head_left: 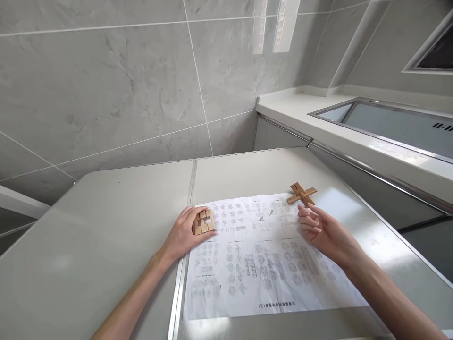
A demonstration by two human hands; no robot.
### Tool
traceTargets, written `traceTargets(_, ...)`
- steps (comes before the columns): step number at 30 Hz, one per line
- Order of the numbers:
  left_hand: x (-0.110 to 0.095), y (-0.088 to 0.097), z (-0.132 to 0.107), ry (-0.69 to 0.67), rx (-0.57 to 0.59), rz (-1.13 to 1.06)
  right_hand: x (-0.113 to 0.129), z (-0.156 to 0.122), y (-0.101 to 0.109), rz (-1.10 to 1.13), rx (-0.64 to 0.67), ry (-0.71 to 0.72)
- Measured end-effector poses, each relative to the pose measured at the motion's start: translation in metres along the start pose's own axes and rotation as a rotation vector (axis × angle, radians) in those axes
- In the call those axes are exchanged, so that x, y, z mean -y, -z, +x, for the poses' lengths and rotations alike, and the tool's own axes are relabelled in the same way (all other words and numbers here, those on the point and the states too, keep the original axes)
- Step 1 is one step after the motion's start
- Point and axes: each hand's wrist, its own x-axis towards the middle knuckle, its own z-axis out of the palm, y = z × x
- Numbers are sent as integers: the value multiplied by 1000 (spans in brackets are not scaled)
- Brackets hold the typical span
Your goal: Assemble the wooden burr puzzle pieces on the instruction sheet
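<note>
The left hand point(184, 226) is clamped on the slotted wooden block point(211, 226), at ten o'clock from the middle of the printed sheet point(255, 295), fingers along its far edge and thumb along its near one; a steady, light squeeze from both edges should keep its strips aligned and its central gap clear. The right hand point(325, 238), well apart, has curled fingers at the near end of the wooden cross point(301, 194) at one o'clock; whether they pinch it or merely touch, I cannot tell. Gripping near the crossing would likely limit twisting. Keep the sheet flat on the tabletop point(141, 198).
</note>
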Motion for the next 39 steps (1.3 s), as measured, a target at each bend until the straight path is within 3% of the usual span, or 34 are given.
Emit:
traceTargets(7,-51,-39,2,-241,179,-127,-36,-42,-22,-799,71,17)
traceTargets(10,-69,-57,4,-330,232,-160,-47,-51,-31,-1097,207,77)
traceTargets(13,-79,-68,6,-358,258,-186,-57,-53,-32,-1394,230,173)
traceTargets(18,-80,-65,5,-361,243,-203,-73,-49,-34,-1598,246,323)
traceTargets(23,-68,-47,-2,-244,245,-126,-83,-40,-38,-1781,230,397)
traceTargets(28,-59,-35,-12,-119,329,-256,-92,-41,-42,-1826,148,422)
traceTargets(33,-61,-33,-18,52,327,-448,-91,-58,-51,-1476,121,398)
traceTargets(39,-71,-35,-19,62,255,-542,-93,-65,-72,-1180,91,231)
